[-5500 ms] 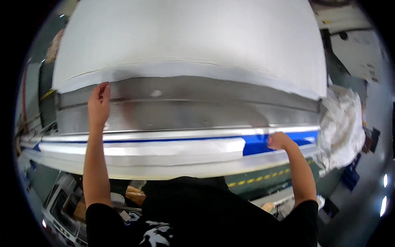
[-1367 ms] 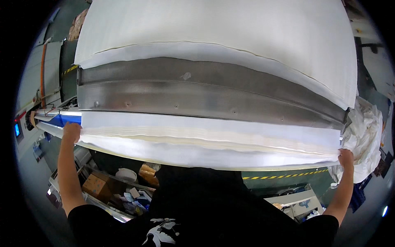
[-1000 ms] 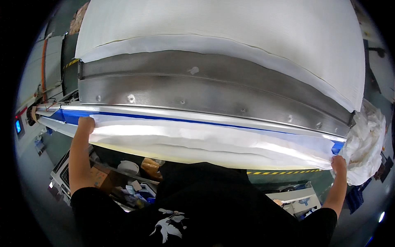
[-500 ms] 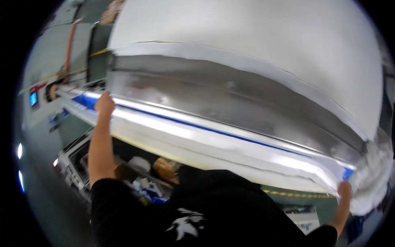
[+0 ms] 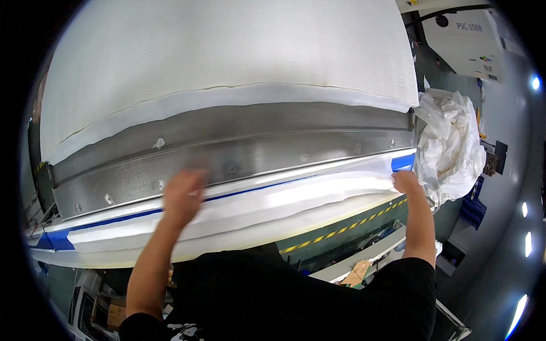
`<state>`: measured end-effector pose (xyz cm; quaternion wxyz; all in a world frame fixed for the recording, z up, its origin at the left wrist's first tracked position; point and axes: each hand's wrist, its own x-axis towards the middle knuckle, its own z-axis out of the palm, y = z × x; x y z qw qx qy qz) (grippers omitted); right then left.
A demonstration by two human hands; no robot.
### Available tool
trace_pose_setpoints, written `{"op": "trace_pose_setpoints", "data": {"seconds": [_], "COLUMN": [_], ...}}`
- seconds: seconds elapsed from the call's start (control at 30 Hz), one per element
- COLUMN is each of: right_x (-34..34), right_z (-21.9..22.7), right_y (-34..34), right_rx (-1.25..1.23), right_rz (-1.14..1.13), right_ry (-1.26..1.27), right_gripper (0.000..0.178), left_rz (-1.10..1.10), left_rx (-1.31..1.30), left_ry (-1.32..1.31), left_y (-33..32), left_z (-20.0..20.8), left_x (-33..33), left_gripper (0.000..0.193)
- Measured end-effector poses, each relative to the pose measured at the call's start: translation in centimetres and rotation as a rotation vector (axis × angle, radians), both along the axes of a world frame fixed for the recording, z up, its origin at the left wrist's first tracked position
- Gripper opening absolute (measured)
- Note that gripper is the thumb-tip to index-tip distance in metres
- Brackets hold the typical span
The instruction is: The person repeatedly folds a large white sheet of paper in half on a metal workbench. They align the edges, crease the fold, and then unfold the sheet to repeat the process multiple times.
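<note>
Our right grip (image 5: 406,183) pinches the white cloth (image 5: 273,203) at middle right; our left grip (image 5: 185,196) is too blurry to tell. Across the lower middle, the cloth looks mostly spread, some folds left.

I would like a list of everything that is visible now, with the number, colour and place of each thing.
wide sheet: one, white, top centre
metal surface: one, grey, below the wide sheet
cloth strip: one, white, across the middle
blue surface: count unclear, blue, showing at both ends of the cloth strip
crumpled sheeting: one heap, white, right
striped tape: one line, yellow and black, lower centre-right
cabinet: one, white, upper right
box: one, brown, lower left
lights: at least four, white, right side
shirt: one, black, bottom
left hand: one, blurred, over the metal surface
right hand: one, gripping the strip's right end
</note>
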<state>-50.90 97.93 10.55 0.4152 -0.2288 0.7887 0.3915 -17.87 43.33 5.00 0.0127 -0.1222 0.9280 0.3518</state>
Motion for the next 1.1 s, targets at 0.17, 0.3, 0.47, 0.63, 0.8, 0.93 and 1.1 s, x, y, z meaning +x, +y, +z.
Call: {"op": "trace_pose_setpoints", "data": {"seconds": [0.17,0.3,0.47,0.63,0.8,0.93,1.1], "right_x": [2.1,5.0,8.2,8.3,8.4,8.4,7.9], "right_z": [0.6,2.9,3.7,2.2,-3.0,-5.2,-5.8], "right_y": [-1.1,-4.9,-7.6,-13.9,-14.3,-14.0,-18.6], "right_rx": [-0.159,-0.267,-0.476,-0.287,-0.405,-0.306,-0.321], "right_rz": [0.234,0.227,0.095,-0.432,-0.471,-0.29,0.099], "right_ry": [-0.077,-0.196,-0.303,-0.459,-0.61,-0.425,-0.407], "right_gripper": [0.023,0.032,0.033,0.046,0.052,0.037,0.028], "left_rz": [-0.341,-0.471,-0.636,-0.607,-0.29,0.245,0.651], "left_rx": [0.454,0.574,0.671,0.693,0.627,0.527,-0.084], "left_ry": [0.047,-0.036,-0.482,-0.618,-0.317,-0.224,0.061], "left_y": [10.2,15.0,17.5,15.2,6.0,-5.0,-19.7], "left_z": [1.1,1.1,-1.8,-3.0,2.7,3.2,-1.5], "left_x": [-6.7,-10.4,-11.9,-9.3,-9.4,-5.4,5.6], "left_gripper": [0.025,0.031,0.051,0.068,0.034,0.026,0.027]}}
